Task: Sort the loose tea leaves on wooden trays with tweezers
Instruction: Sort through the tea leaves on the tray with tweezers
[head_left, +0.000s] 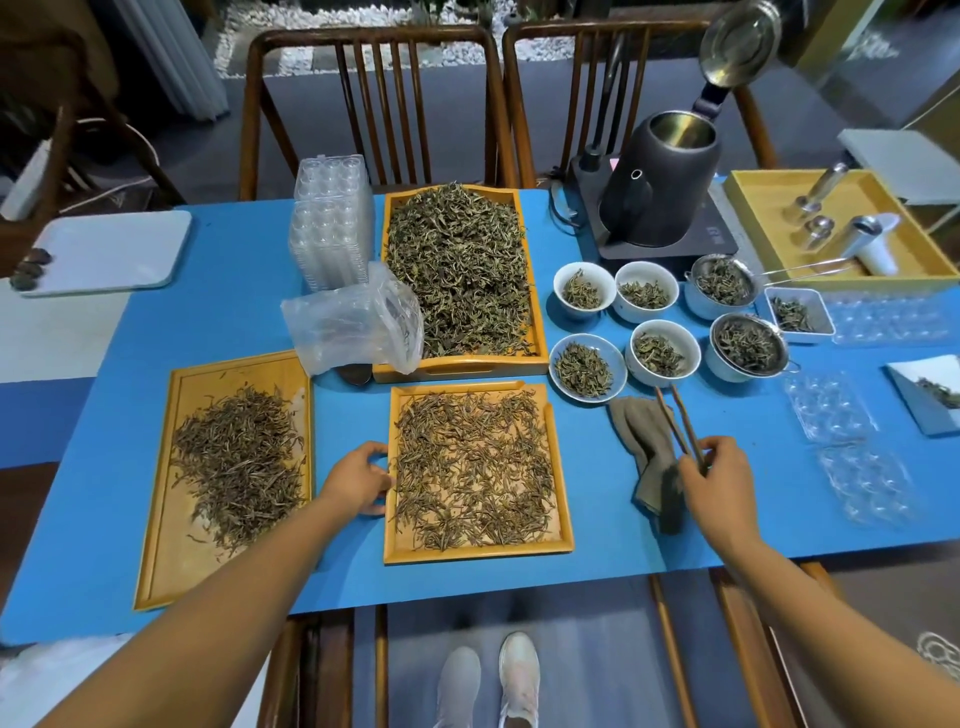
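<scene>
Three wooden trays of loose tea leaves lie on the blue table. The near middle tray (563, 525) holds a thin spread of brown leaves, and my left hand (361, 480) grips its left rim. A left tray (161, 545) carries a brown pile. The far tray (540, 332) is heaped with greenish leaves. My right hand (719, 480) is shut on brown wooden tweezers (678, 421), whose tips point away toward the bowls, above a grey cloth (641, 431).
Several white bowls of tea (589, 369) and strainers (748, 343) stand right of the trays. Behind them are a black kettle (657, 192) and a tool tray (748, 208). A plastic bag (353, 327) and clear blister packs (330, 234) sit at left centre. Chairs stand beyond the table.
</scene>
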